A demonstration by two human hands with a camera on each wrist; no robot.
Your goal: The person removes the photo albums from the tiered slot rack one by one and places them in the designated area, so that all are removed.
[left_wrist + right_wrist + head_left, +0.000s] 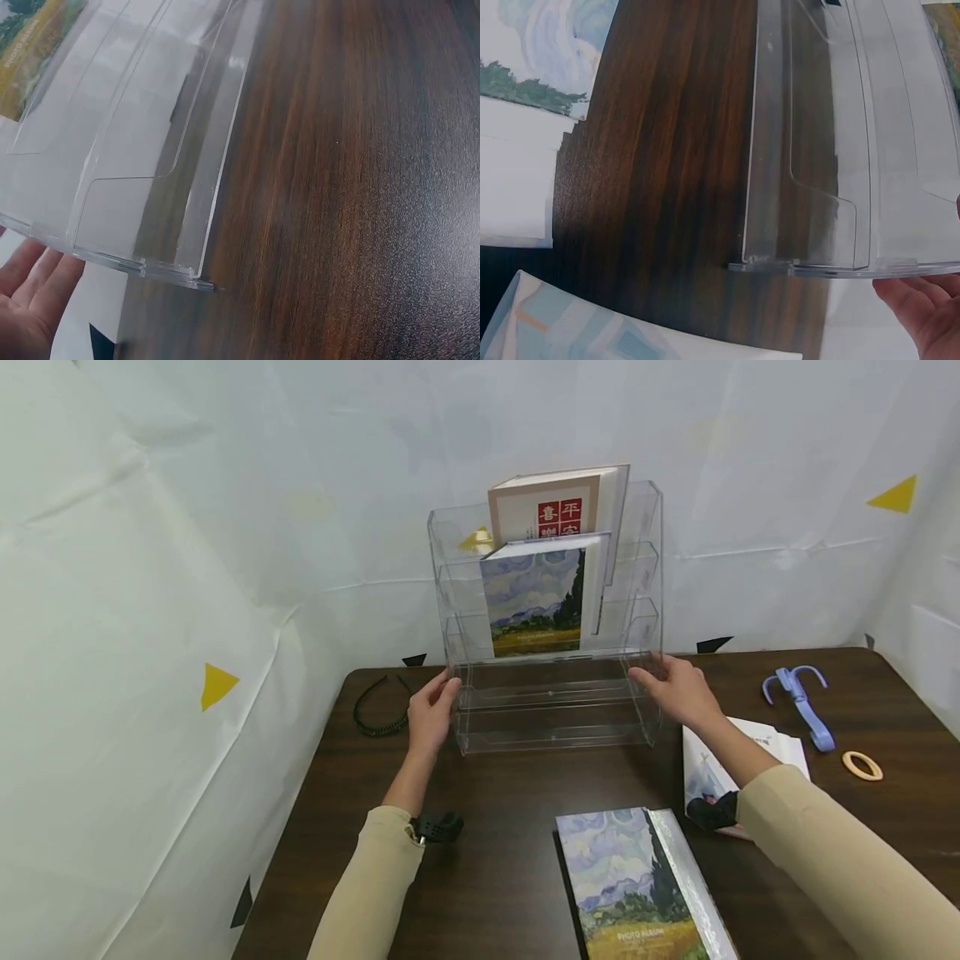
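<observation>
Fingers gripping, the left hand (430,717) and right hand (684,695) hold opposite side panels of a clear rack (551,696), upright toward the far edge of a dark table (495,877). A landscape-covered album (534,602) sits in its middle tiers, with a beige book (516,514) behind and higher. From where I stand, whether the base bears fully on the table is hard to tell. Handling it well would likely mean matched pressure on both panels and a level base, lest the contents slide, and sleeves (375,877) kept clear of the loose photo album (622,868) in front.
</observation>
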